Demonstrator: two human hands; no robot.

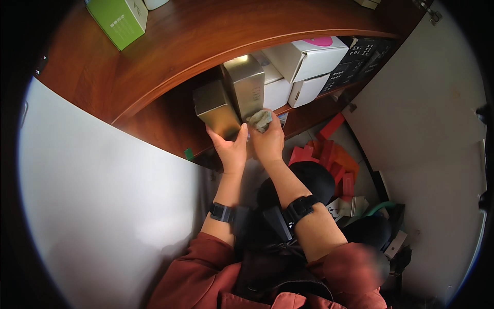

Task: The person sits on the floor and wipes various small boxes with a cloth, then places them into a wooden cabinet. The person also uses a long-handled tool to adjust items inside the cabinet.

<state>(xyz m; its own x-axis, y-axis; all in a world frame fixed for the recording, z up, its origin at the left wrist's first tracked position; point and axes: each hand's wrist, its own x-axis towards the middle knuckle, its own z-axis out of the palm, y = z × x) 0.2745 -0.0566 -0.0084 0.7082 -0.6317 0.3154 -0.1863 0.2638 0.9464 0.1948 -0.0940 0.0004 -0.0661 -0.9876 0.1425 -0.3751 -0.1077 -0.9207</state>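
Observation:
My left hand (228,148) grips the near end of a gold cardboard box (216,108) on the lower cabinet shelf, its thumb on the right side and fingers on the left. Right beside that box stands a taller gold box (247,85) with writing on its side. A crumpled pale cloth (260,120) is bunched in my right hand (269,137), close against the near end of the taller box. Whether the right fingers also touch that box cannot be told.
White boxes (320,58) and black boxes (353,58) are stacked to the right in the wooden cabinet. A green box (119,23) stands on the upper surface. White doors flank me left (108,185) and right (409,100). Several red boxes (328,154) lie on the floor at right.

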